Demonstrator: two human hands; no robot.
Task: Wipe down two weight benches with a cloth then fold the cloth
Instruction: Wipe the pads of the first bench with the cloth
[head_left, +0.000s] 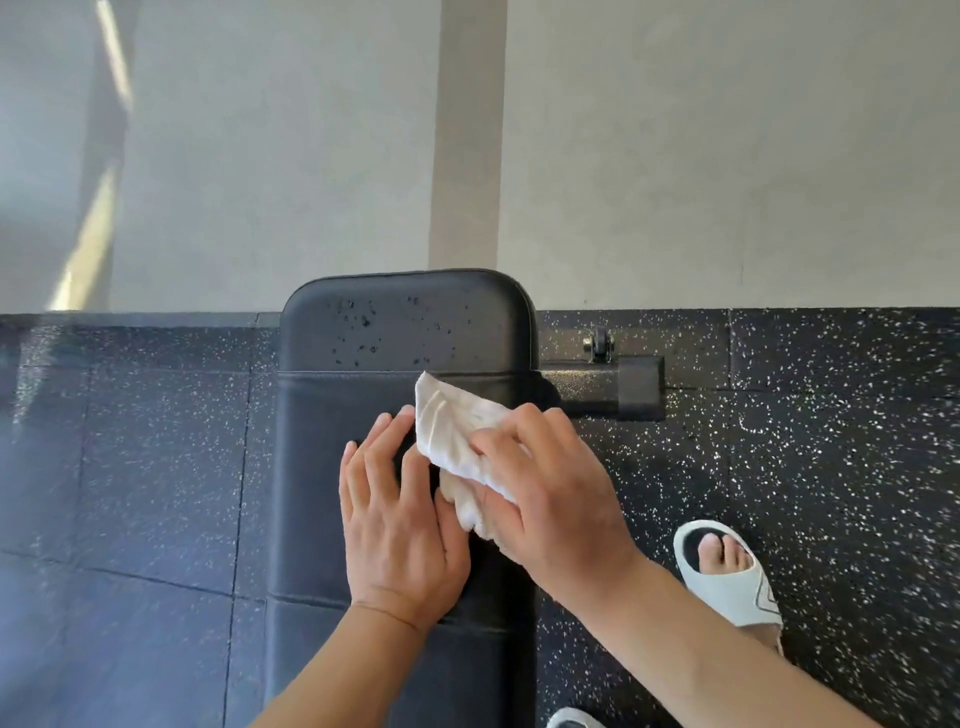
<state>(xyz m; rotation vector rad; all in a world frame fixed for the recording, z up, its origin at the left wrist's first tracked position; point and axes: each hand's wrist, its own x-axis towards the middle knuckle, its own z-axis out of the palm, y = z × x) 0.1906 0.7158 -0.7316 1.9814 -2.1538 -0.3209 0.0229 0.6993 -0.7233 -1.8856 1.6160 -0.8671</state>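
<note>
A black padded weight bench (332, 405) runs away from me toward the wall, with water droplets speckled on its far end section. On its middle lies a crumpled white cloth (451, 431). My right hand (550, 488) grips the cloth's right part, fingers curled over it, and holds it against the pad. My left hand (397, 525) lies flat on the pad just left of the cloth, fingers straight, with the fingertips and thumb touching the cloth's edge.
The bench's black metal foot bar (618, 387) with a small wheel (600, 345) sticks out to the right near the wall. Speckled black rubber flooring (810, 447) surrounds the bench. My foot in a white slide sandal (727, 577) stands right of the bench. A pale wall rises behind.
</note>
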